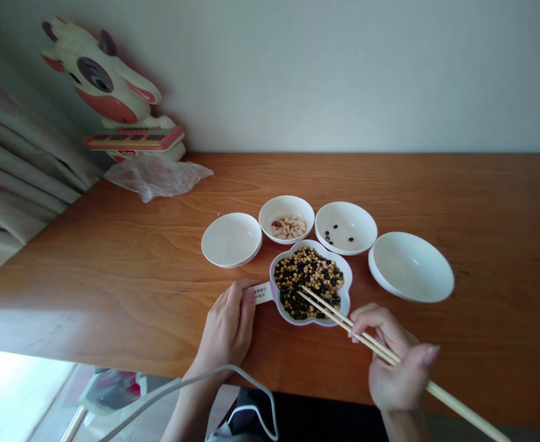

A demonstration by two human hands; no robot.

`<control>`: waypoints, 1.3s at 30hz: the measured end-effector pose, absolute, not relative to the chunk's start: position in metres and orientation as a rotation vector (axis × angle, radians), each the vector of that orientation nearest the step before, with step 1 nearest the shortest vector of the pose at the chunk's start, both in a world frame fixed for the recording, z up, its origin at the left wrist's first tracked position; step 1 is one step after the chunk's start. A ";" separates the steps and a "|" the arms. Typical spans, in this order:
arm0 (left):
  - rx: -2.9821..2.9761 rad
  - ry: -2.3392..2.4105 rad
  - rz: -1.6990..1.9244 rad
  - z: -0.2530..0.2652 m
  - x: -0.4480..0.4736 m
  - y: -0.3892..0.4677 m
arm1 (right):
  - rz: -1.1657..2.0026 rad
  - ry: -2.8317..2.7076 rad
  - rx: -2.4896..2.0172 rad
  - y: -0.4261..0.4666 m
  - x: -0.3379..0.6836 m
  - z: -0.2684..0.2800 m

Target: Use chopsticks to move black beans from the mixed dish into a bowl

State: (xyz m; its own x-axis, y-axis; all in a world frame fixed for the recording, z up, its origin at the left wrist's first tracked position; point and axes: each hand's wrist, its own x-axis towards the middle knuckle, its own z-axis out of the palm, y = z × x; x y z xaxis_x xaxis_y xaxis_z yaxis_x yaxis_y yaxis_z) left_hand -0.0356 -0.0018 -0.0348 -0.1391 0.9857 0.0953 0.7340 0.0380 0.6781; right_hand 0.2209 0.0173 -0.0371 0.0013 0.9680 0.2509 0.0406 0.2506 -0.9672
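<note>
The wooden table (136, 288) fills most of the view, its right side cut off by the frame; the curtain (11, 166) is cropped at the left, and blurred items below the near edge are hard to identify. The cow-shaped toy keyboard (113, 104) stands in the far left corner, its base partly hidden by a crumpled clear bag (156, 177). Both forearms run out at the bottom, a pale cable (196, 376) crossing the left one. The right hand (389, 356) is closed on the chopsticks (383, 351), some fingers hidden behind the palm; the left hand (230, 322) is clamped on the handle of the flower-shaped dish (313, 321), covering the handle's end and part of its label. The dish sits between the hands, below an arc of four white bowls (412, 267), the middle two holding peanuts (290, 227) and a few black beans (351, 239). The chopstick tips stand slightly apart among the mixed beans (313, 273) in the dish; whether they pinch a bean, I cannot tell.
</note>
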 end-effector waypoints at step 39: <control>1.745 1.906 0.866 -0.036 -0.035 -0.002 | 0.986 -1.308 -1.089 0.015 0.220 -0.038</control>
